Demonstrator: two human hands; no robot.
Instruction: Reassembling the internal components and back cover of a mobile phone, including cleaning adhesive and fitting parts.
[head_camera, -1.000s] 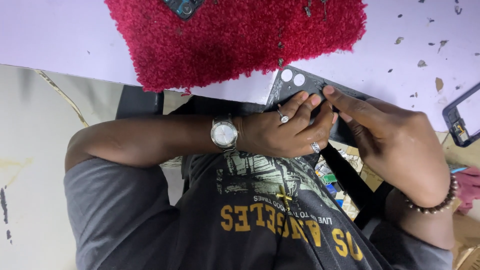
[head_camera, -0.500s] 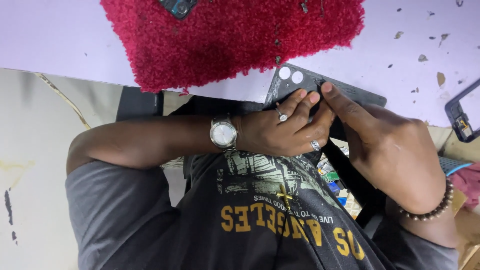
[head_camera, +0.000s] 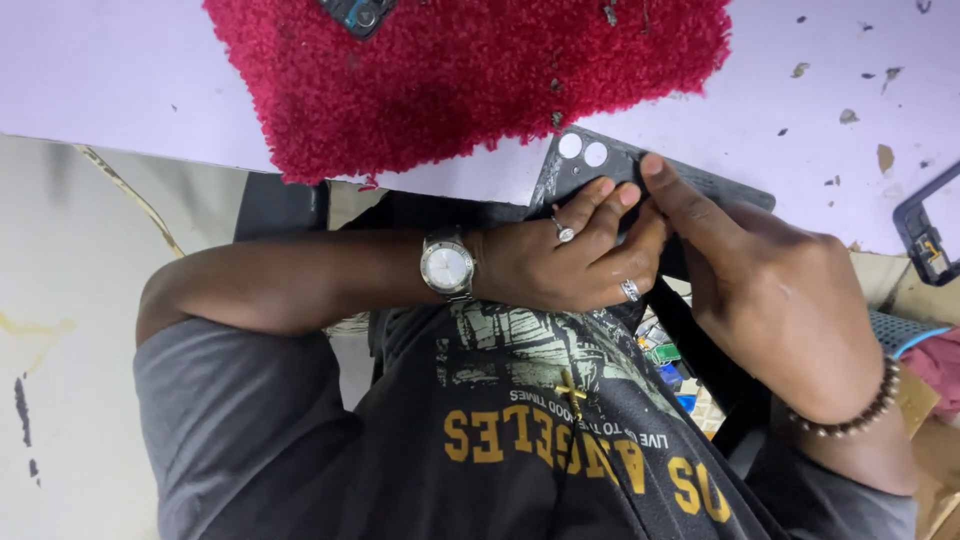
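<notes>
The dark phone back cover (head_camera: 600, 165) lies at the near edge of the pale counter (head_camera: 120, 80), just beside the red shaggy mat (head_camera: 450, 80), much where it was a second ago. Both hands pinch it as before: the left hand (head_camera: 570, 260), with watch and rings, curls its fingers onto the cover's edge, while the right hand (head_camera: 770, 290) presses its thumb against them, now slightly further along the cover. Another phone frame (head_camera: 925, 235) stays at the counter's right edge.
</notes>
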